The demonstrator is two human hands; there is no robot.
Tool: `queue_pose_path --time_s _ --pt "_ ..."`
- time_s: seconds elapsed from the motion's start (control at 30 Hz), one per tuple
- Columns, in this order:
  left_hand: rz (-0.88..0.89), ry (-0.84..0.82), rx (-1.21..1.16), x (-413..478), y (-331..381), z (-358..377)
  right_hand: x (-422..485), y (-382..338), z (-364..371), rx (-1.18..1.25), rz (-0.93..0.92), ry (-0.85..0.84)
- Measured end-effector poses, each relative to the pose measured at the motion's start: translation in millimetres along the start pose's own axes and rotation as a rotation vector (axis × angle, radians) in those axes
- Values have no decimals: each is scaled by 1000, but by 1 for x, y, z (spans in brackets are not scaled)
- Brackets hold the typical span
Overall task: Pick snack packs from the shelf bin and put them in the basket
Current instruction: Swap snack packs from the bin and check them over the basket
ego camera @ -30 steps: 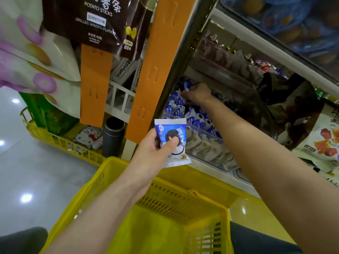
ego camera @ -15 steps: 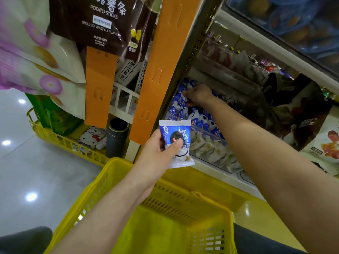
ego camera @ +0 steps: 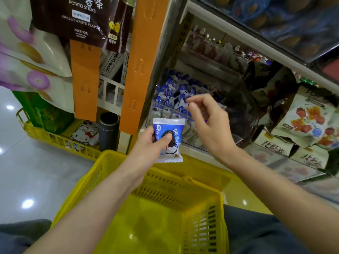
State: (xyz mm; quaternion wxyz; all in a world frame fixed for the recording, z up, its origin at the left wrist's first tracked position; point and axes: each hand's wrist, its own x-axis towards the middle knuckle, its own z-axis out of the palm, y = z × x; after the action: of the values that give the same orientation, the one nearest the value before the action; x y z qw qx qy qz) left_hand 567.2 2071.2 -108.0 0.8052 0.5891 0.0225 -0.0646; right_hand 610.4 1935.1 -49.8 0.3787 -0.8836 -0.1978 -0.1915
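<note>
Snack pack (ego camera: 168, 140), centre: blue top, white bottom, dark round biscuit print.
Packs in shelf bin (ego camera: 171, 92): blue and white.
Basket (ego camera: 203, 228), bottom: yellow, slotted walls.
Hanging strips (ego camera: 142, 61): orange.
Potato sticks bag (ego camera: 80, 17), upper left: dark brown, white lettering.
Bag at left edge (ego camera: 36, 70): white, purple and yellow rings.

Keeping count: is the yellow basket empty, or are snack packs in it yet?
Empty where visible: the yellow basket shows a bare floor; the left hand holds one snack pack near its far rim.
</note>
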Motion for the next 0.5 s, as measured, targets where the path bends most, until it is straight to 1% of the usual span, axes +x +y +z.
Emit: queue_pose_path --time_s 0.07,0.17,0.23,0.33,0.4,0.5 --pt "8 -38 14 -4 -5 4 -31 2 0 17 66 -52" --pt "5 -98 50 -11 -14 10 -62 10 8 125 283 -126" --pt "-7 -128 85 -14 -20 13 -73 16 11 236 412 -122" --pt "-36 -129 150 -15 -29 14 -81 21 13 306 481 -129" --pt "-31 -87 164 -14 -35 14 -86 26 13 347 488 -142" --pt "-11 0 180 -11 -42 13 -91 30 17 436 533 -208"
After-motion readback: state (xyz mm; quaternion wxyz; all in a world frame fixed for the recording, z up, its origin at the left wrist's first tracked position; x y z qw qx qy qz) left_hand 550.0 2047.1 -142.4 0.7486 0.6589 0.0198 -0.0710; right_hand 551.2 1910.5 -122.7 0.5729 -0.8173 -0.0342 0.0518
